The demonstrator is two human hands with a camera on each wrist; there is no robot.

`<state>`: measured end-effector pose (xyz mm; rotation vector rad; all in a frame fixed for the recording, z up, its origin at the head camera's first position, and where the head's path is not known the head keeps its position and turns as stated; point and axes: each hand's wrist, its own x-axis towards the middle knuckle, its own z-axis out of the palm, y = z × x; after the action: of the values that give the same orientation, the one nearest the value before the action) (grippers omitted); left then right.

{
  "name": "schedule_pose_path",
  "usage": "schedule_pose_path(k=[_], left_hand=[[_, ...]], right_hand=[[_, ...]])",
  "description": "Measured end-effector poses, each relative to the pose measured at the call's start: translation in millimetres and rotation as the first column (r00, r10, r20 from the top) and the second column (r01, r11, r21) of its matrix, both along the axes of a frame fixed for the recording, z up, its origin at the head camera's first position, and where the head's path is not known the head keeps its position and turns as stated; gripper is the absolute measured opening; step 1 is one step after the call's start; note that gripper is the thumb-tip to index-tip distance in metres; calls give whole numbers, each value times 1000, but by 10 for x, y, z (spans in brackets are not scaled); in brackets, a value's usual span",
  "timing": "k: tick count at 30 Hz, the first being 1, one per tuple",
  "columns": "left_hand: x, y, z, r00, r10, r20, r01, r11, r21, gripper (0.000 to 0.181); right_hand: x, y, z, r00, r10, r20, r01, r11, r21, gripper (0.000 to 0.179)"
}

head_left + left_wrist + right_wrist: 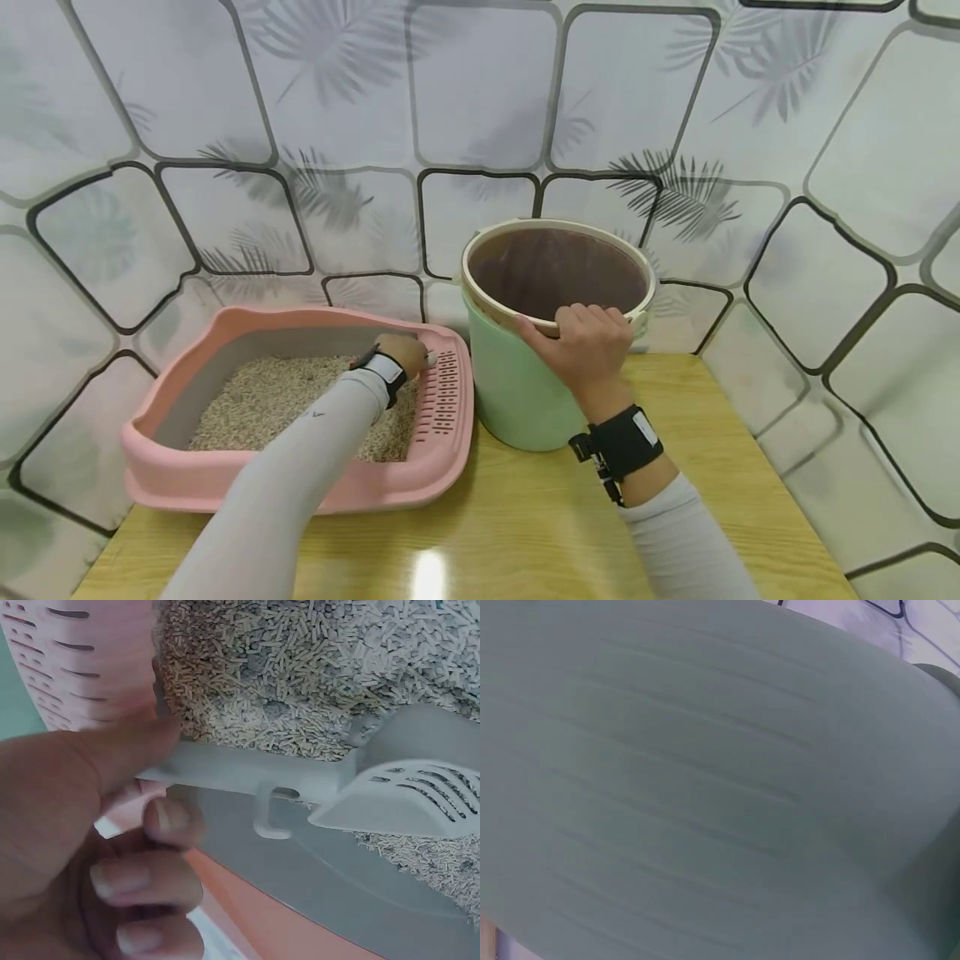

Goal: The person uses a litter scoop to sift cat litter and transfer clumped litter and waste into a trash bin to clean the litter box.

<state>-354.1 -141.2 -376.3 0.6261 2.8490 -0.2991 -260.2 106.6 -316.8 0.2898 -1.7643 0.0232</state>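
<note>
In the left wrist view, my left hand [82,825] pinches the handle of a pale grey litter scoop [247,771] between thumb and fingers. The scoop's slotted head lies on pellet litter [255,667] beside the grey inner wall. In the head view, my left hand [401,354] is inside the pink litter box [442,479], at its slotted end, and mostly covers the scoop. To the right, my right hand [588,346] grips the cream rim [495,310] of a green bin [513,400] with a dark inside. The bin's ribbed side [667,765] fills the right wrist view.
Both containers stand side by side on a wood-patterned tabletop [510,533]. Close behind them rises a patterned wall covering [487,92], which also closes in the left and right sides.
</note>
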Motion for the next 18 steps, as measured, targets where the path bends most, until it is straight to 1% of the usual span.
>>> schedule_pose_path(k=[1, 2, 3, 4, 5, 6, 7, 8, 9, 10, 11, 12, 13, 15, 17, 18], left_hand=[[45, -52, 27, 1000, -31, -5, 31, 999, 13, 13], [97, -105, 67, 999, -52, 17, 51, 998, 49, 10], [147, -161, 108, 997, -64, 44, 60, 994, 92, 10], [193, -222, 152, 994, -66, 88, 53, 988, 142, 11], [248, -290, 202, 987, -56, 147, 26, 980, 199, 13], [305, -364, 250, 976, -45, 214, -9, 969, 245, 17], [362, -446, 296, 959, -27, 281, -54, 959, 277, 17], [424, -534, 347, 940, -2, 342, -108, 947, 302, 17], [487, -629, 395, 923, 21, 383, -152, 937, 315, 15], [551, -730, 435, 911, 39, 411, -186, 928, 324, 12], [612, -834, 466, 904, 46, 424, -200, 924, 325, 11], [662, -938, 480, 910, 39, 412, -183, 930, 318, 11], [708, -1038, 481, 921, 31, 389, -167, 932, 320, 12], [803, -1225, 453, 946, 2, 324, -114, 939, 325, 13], [864, -1322, 427, 964, -18, 264, -65, 951, 304, 18], [898, -1351, 416, 970, -23, 240, -50, 955, 292, 20]], right_hand=[[12, -22, -2, 1000, 2, -2, -2, 1000, -7, 69], [23, -39, -3, 1000, 5, -3, -5, 1000, -11, 70], [34, -54, 0, 1000, 8, -3, -8, 1000, -14, 70], [43, -66, 4, 1000, 11, -1, -11, 1000, -18, 70], [49, -76, 7, 1000, 16, 2, -16, 1000, -23, 70], [53, -84, 11, 1000, 19, 6, -19, 1000, -23, 70], [54, -87, 16, 1000, 24, 9, -24, 999, -24, 71], [54, -88, 22, 1000, 26, 15, -26, 999, -20, 71], [49, -87, 27, 999, 27, 23, -26, 999, -23, 71], [43, -82, 29, 999, 26, 31, -26, 999, -25, 71], [36, -74, 31, 999, 25, 40, -24, 999, -27, 72], [30, -65, 33, 999, 21, 49, -20, 999, -27, 72], [22, -57, 31, 998, 18, 59, -16, 999, -37, 73], [12, -44, 23, 997, 10, 76, -6, 999, -45, 73], [0, 2, 17, 997, -1, 83, 5, 999, -47, 73], [-6, 17, 12, 997, -3, 84, 7, 999, -49, 73]])
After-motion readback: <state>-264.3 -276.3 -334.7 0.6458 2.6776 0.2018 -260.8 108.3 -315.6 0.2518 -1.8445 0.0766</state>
